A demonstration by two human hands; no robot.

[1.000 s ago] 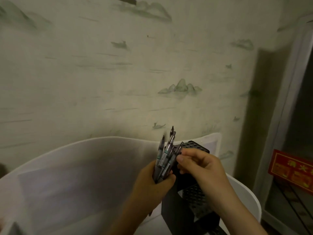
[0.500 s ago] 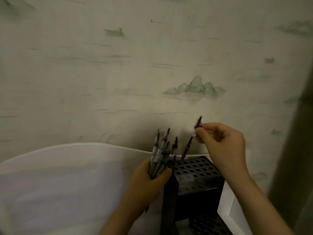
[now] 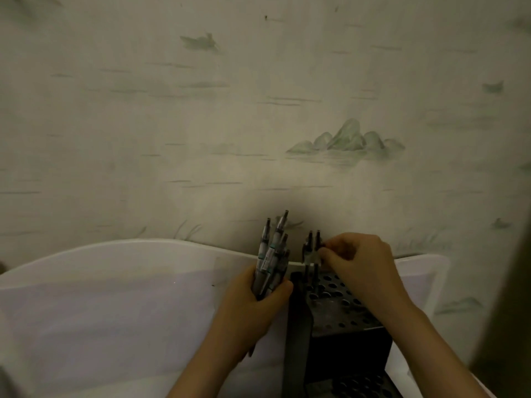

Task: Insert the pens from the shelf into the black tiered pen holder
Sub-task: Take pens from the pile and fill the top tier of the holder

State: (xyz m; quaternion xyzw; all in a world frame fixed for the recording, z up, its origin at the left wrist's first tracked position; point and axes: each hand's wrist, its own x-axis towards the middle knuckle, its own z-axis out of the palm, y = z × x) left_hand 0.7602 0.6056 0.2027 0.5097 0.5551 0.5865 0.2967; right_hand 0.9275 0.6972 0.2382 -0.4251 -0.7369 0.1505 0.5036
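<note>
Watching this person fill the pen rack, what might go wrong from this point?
The left hand grips a loose, fanned bundle of pens; one might slip out while attention is elsewhere. The right hand pinches a pen beside the two pens standing at the back corner of the black holder; a nudge might tilt them. The light is dim, so a hole could be missed.

holder (image 3: pixel 339 300) lower tier cut off at bottom edge, pen bundle (image 3: pixel 271 259) lower ends hidden in left hand (image 3: pixel 253 308), pen count unclear, forearms cropped
</note>
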